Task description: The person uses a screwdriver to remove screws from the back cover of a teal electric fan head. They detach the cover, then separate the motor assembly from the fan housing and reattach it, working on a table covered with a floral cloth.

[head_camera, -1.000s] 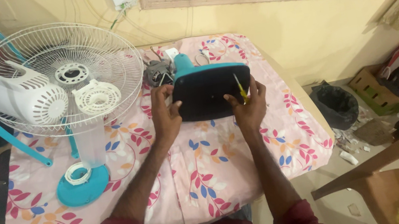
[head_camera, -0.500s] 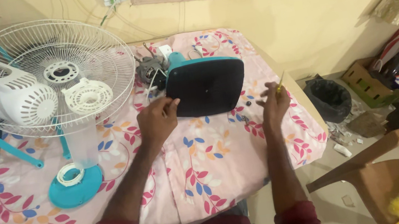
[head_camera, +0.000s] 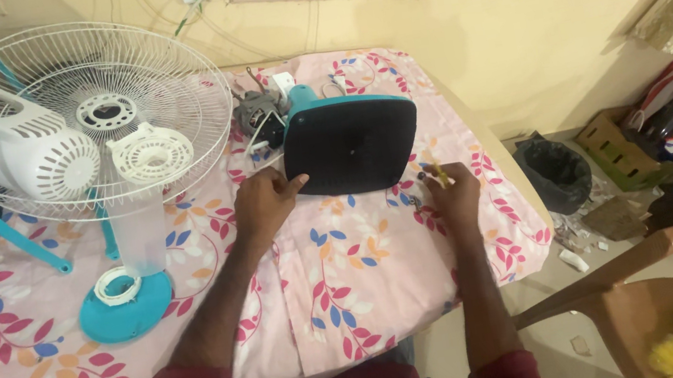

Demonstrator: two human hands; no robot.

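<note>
Fingers of the right hand (head_camera: 453, 195) are pinching a thin yellow screwdriver (head_camera: 438, 174), now lying on the cloth right of centre; a second ago that hand was up against the dark fan base (head_camera: 351, 143), so it is backing off. Left hand (head_camera: 264, 207) is half curled, its fingertips touching the base's lower left edge at centre frame. Wire fan guard (head_camera: 84, 122) is standing at upper left on the flowered tablecloth (head_camera: 354, 295).
</note>
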